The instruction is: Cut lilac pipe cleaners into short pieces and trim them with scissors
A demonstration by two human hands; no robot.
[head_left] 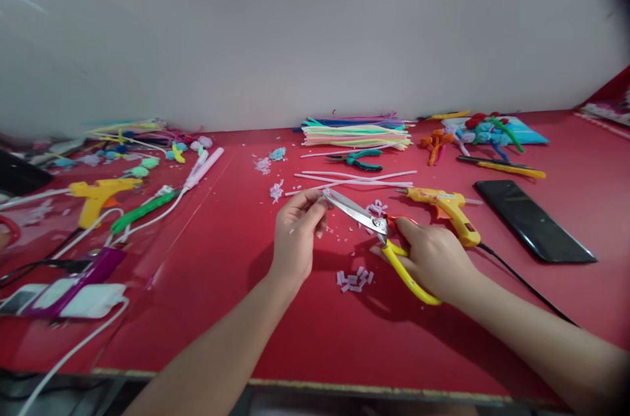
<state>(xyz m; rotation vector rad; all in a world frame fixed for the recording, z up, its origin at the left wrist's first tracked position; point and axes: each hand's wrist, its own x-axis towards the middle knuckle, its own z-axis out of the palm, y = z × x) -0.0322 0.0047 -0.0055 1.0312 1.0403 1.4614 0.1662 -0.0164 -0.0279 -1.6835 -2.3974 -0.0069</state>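
My right hand (436,258) grips a pair of scissors (357,211) with one red and one yellow handle, blades pointing up and left. At the blade tips, my left hand (298,226) pinches a small lilac piece of pipe cleaner (325,192), mostly hidden by the fingers. Below the scissors lies a loose group of short lilac cut pieces (354,279). More lilac bits (377,207) rest behind the blades, and fluffy lilac trimmings (276,191) lie left of them. Several long lilac pipe cleaners (354,178) lie just beyond my hands.
Behind are teal-handled pliers (361,159) and a stack of coloured pipe cleaners (354,135). To the right sit a yellow glue gun (450,206), a black phone (534,219) and a cutter knife (512,168). Leftward are another glue gun (98,196), cables and a purple power strip (81,281).
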